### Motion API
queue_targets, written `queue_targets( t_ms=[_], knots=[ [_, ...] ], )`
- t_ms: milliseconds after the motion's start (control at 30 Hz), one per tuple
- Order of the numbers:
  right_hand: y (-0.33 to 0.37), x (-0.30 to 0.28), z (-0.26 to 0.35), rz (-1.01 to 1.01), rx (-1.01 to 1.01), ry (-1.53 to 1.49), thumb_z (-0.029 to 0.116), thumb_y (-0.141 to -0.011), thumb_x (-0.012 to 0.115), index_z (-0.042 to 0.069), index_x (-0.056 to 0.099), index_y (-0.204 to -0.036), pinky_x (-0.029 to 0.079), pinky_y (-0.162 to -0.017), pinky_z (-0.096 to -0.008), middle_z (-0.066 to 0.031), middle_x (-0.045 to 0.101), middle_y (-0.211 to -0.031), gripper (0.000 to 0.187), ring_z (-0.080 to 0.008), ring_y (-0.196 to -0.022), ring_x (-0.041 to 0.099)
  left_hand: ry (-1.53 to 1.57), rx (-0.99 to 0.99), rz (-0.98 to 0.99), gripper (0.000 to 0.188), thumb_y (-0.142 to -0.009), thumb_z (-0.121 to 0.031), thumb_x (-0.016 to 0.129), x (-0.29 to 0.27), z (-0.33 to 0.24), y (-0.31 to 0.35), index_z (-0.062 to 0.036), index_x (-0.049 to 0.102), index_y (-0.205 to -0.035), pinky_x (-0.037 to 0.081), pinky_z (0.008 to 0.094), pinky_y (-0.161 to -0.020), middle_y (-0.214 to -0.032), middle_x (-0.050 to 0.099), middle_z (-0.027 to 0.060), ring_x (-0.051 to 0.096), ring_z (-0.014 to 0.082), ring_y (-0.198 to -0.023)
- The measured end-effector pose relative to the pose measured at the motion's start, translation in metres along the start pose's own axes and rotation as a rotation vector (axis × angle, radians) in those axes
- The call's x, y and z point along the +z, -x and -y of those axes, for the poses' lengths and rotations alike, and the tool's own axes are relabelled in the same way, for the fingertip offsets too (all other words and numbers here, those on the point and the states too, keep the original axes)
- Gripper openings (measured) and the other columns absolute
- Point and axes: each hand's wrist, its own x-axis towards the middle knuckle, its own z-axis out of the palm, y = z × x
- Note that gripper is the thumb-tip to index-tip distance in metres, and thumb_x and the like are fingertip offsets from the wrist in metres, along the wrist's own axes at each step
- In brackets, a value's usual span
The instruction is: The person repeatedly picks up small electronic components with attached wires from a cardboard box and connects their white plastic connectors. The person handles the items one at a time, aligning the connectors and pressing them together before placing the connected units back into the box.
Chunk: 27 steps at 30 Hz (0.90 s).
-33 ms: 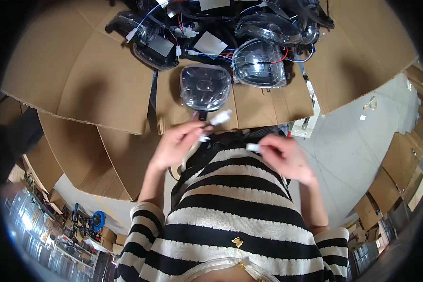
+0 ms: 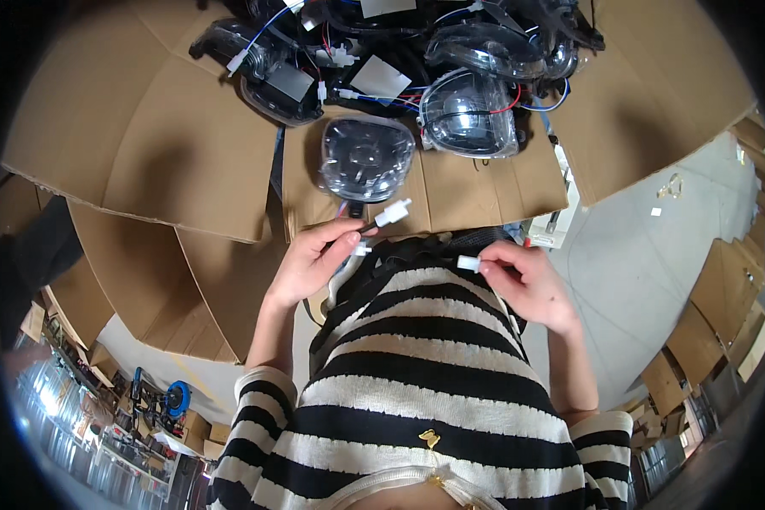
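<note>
Head view, looking down over a black-and-white striped knit sweater (image 2: pixel 433 382).

Left hand (image 2: pixel 314 259): fingers curled closed, pinching a thin dark cable that ends in a small white plastic plug connector (image 2: pixel 393 212). The connector sticks out up and to the right of the fingertips, just below the nearest lamp. A second small white piece (image 2: pixel 361 249) sits at the thumb tip; whether it is another plug or part of the same lead, cannot tell.

Right hand (image 2: pixel 531 285): fingers closed in a pinch on a small white plastic connector block (image 2: pixel 468 263), held at the fingertips and pointing left toward the other hand. The two held connectors are apart, not mated, with the sweater's dark collar between them.

Nearest lamp: clear-lensed, rounded, dark-bodied headlamp unit (image 2: pixel 366 157), lying on a flat sheet of brown corrugated cardboard (image 2: pixel 476 191) directly ahead of the hands. The cable in the left hand runs up toward its lower edge; the exact joint is too small to tell.

Second clear-lensed lamp unit (image 2: pixel 470 115) lies just beside it to the right. Behind both, a heap of further dark lamp units with red, blue and white wiring (image 2: pixel 382 42).

Large brown cardboard panels (image 2: pixel 144 136) cover the left. Grey floor (image 2: pixel 654 246) shows at right.
</note>
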Motion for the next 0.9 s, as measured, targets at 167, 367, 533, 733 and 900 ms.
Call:
queue_targets(
  t_ms=[167,367,533,733,900],
  knots=[
    [-0.001,0.004,0.014,0.035,-0.031,-0.135,0.007,-0.077,0.054,0.002,0.054,-0.080,0.039,-0.048,-0.0240,-0.0068,0.054,-0.060,0.006,-0.0120,-0.049,0.049,-0.015,0.037,0.176,0.016,-0.082,-0.007,0.050,0.005,-0.011,0.000,-0.0010,0.057,-0.095,0.044,0.0224,-0.065,-0.080,0.059,0.0056,0.055,0.0092,-0.073],
    [-0.011,0.005,0.020,0.043,-0.134,-0.224,0.005,-0.076,0.055,0.000,0.054,-0.081,0.038,-0.049,-0.0221,-0.0055,0.055,-0.066,0.006,-0.0105,-0.054,0.048,0.023,0.076,0.101,0.015,-0.079,-0.007,0.054,0.006,-0.009,0.005,-0.0037,0.059,-0.092,0.044,0.0220,-0.063,-0.076,0.058,0.0034,0.054,0.0088,-0.069],
    [-0.016,0.004,0.017,0.020,-0.209,-0.216,0.004,-0.076,0.055,0.000,0.054,-0.080,0.037,-0.050,-0.0227,-0.0050,0.053,-0.071,0.006,-0.0109,-0.058,0.048,-0.099,0.167,0.117,0.014,-0.076,-0.004,0.056,0.007,-0.011,0.003,-0.0030,0.061,-0.088,0.042,0.0244,-0.060,-0.075,0.058,0.0053,0.053,0.0126,-0.067],
    [-0.019,0.004,0.012,0.045,-0.211,-0.209,0.004,-0.074,0.055,0.001,0.053,-0.075,0.035,-0.049,-0.0244,-0.0050,0.049,-0.066,0.004,-0.0136,-0.056,0.047,-0.084,0.262,0.209,0.014,-0.075,-0.001,0.055,0.003,-0.013,-0.002,-0.0026,0.061,-0.087,0.041,0.0260,-0.060,-0.074,0.058,0.0056,0.053,0.0157,-0.067],
    [-0.018,0.006,0.016,-0.035,-0.253,-0.018,0.001,-0.071,0.055,0.000,0.051,-0.072,0.036,-0.052,-0.0278,-0.0066,0.047,-0.066,0.005,-0.0184,-0.060,0.047,-0.079,0.221,0.219,0.014,-0.074,0.001,0.056,0.004,-0.013,-0.002,-0.0004,0.061,-0.086,0.040,0.0265,-0.059,-0.073,0.057,0.0063,0.051,0.0150,-0.065]
  ],
)
